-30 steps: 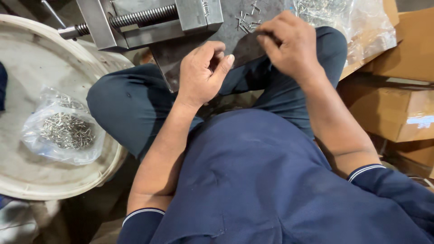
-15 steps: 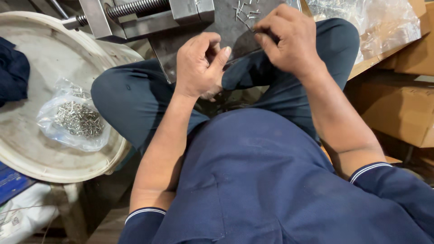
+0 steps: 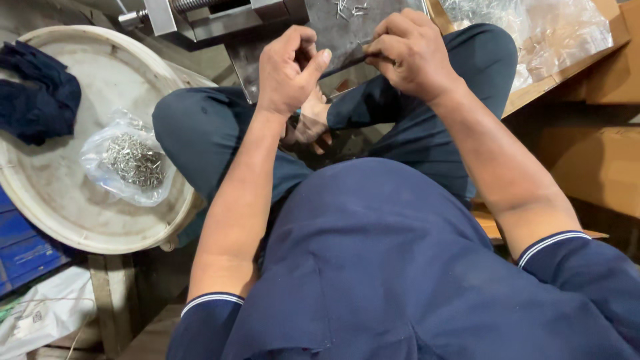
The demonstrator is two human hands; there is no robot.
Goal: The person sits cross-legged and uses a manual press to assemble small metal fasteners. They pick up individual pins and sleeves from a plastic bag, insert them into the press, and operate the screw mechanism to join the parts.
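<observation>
Both hands have drawn back from the grey metal plate (image 3: 333, 33) toward my lap since a second ago. Left of centre, a round cream tub lid (image 3: 60, 193) carries a clear plastic bag (image 3: 130, 160) of small metal pins and a dark blue cloth (image 3: 37, 93). At upper right, a wooden tray (image 3: 567, 67) holds more clear bags. My left hand (image 3: 288, 70) is curled, thumb and fingers nearly together on the near end of a thin dark rod (image 3: 347, 63) at top centre. My right hand (image 3: 410, 53) is closed around its other end. Loose pins (image 3: 350, 8) lie on the plate.
</observation>
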